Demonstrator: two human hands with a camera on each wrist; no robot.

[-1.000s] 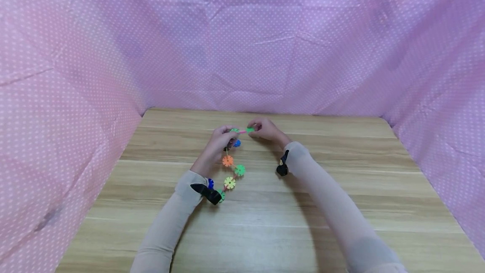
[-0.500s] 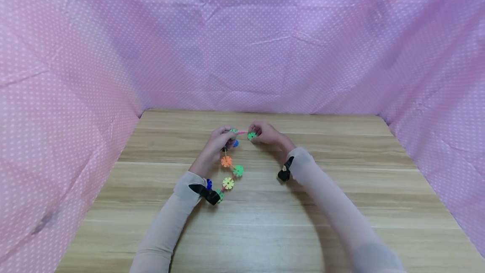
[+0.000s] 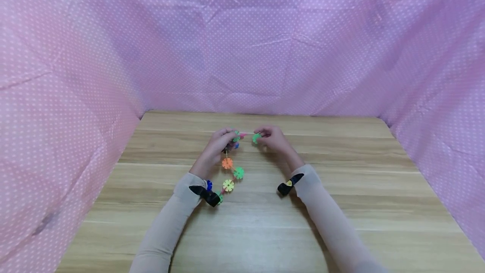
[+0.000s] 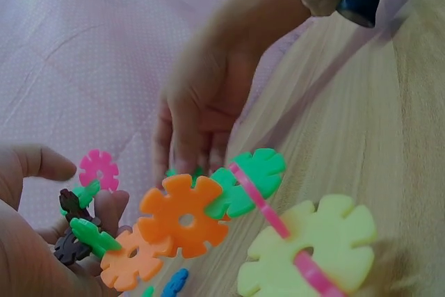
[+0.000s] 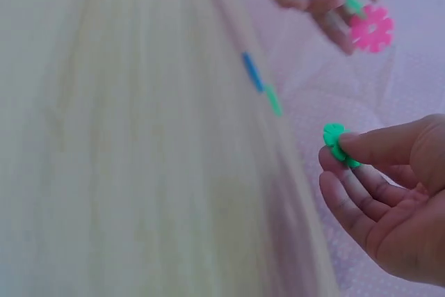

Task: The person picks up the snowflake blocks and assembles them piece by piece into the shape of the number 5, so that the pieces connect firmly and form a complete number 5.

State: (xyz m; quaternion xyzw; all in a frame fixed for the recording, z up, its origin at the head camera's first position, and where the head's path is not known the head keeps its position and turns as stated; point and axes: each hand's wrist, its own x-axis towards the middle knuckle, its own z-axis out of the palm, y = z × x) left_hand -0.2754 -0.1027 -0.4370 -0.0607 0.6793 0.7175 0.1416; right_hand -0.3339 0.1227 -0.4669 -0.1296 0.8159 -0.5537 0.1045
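My left hand (image 3: 221, 143) grips one end of a chain of notched plastic flower discs. Around its fingers in the left wrist view sit a dark brown disc (image 4: 71, 250) and small green ones, with a pink disc (image 4: 99, 170) sticking out past them. From there the chain runs toward the person through an orange disc (image 3: 227, 163), a green disc (image 3: 238, 173) and a yellow disc (image 3: 228, 186). Between thumb and fingertips my right hand (image 3: 275, 139) pinches a single green disc (image 5: 335, 140), apart from the pink one.
The wooden table (image 3: 341, 180) is enclosed by pink dotted cloth (image 3: 265, 54) at the back and sides. A dark blue disc (image 3: 209, 185) shows beside the left wrist strap. A blue piece (image 5: 252, 71) and a green piece (image 5: 273, 99) appear edge-on in the right wrist view.
My right hand has drawn away from the chain's pink end, to the right and slightly toward the person, with the green disc turned in its fingers. The left hand stays nearly in place.
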